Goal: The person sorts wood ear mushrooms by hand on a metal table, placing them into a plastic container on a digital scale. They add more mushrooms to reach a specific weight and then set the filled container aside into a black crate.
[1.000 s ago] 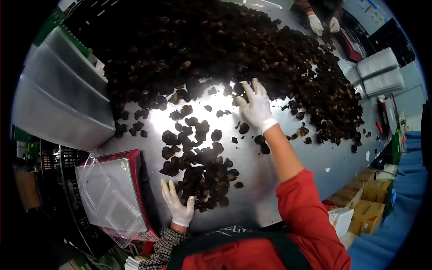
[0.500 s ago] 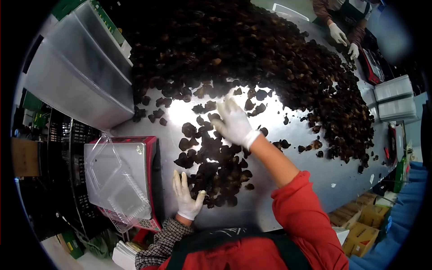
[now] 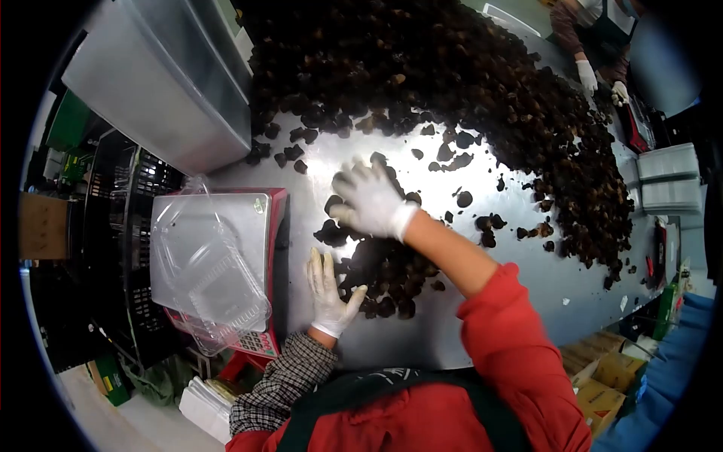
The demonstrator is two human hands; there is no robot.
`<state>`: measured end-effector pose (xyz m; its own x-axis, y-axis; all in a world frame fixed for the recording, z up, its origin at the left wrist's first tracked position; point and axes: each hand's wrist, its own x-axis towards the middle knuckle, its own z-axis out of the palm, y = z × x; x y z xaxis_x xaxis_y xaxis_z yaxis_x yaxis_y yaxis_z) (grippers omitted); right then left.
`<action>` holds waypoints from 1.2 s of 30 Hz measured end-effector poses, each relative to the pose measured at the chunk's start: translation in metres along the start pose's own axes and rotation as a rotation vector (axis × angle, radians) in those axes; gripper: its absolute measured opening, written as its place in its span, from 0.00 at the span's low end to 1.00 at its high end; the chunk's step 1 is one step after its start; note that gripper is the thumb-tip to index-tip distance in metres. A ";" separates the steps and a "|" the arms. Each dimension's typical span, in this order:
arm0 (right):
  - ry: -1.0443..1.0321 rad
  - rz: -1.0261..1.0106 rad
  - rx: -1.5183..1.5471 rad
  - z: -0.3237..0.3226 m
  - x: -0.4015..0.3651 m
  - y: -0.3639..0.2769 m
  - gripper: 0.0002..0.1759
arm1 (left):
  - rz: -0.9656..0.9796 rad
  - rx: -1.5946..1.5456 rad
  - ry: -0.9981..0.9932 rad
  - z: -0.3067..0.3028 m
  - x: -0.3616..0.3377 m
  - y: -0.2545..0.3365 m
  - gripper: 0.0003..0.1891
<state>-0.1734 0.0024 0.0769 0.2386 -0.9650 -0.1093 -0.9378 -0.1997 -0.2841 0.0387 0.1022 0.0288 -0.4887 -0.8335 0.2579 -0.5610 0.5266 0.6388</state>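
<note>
We have our left hand open, empty, at eight o'clock of the small pile, our right hand spread at twelve, grip unclear.

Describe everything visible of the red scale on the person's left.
The scale has a red body, apparently plastic, and a broad, rounded-corner silvery plate that looks like metal. A small sticker marks the plate's far right corner; buttons run along the near edge. It sits at the left of the metal table, near the tall grey bin. A clear plastic container lies open across it, hanging past the near edge. The left hand is beside it, not touching. Any display is indiscernible.
</note>
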 end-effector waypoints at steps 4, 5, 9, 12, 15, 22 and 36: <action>0.061 -0.208 0.137 0.009 -0.117 -0.058 0.35 | 0.007 -0.018 0.027 0.002 0.001 0.000 0.51; 0.141 -0.215 0.279 0.005 -0.129 -0.066 0.32 | 0.007 -0.008 0.020 0.002 0.002 -0.001 0.52; 0.354 -0.066 0.232 -0.013 -0.102 -0.050 0.30 | 0.027 -0.013 0.025 0.001 0.003 0.002 0.54; 0.345 0.119 0.053 0.015 -0.068 -0.036 0.31 | 0.038 0.002 0.067 0.003 0.003 0.003 0.55; 0.239 0.051 0.091 0.034 -0.095 -0.065 0.34 | 0.064 -0.058 0.090 0.000 0.003 0.006 0.55; 0.286 -0.107 0.249 0.027 -0.176 -0.109 0.27 | 0.226 -0.015 -0.041 -0.018 -0.035 0.010 0.54; 0.354 0.170 0.193 0.031 -0.192 -0.064 0.29 | 0.166 -0.030 -0.046 -0.018 -0.036 0.012 0.59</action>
<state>-0.1515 0.2058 0.0864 -0.0477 -0.9869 0.1539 -0.8838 -0.0301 -0.4669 0.0620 0.1355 0.0401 -0.6034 -0.7266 0.3286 -0.4500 0.6504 0.6120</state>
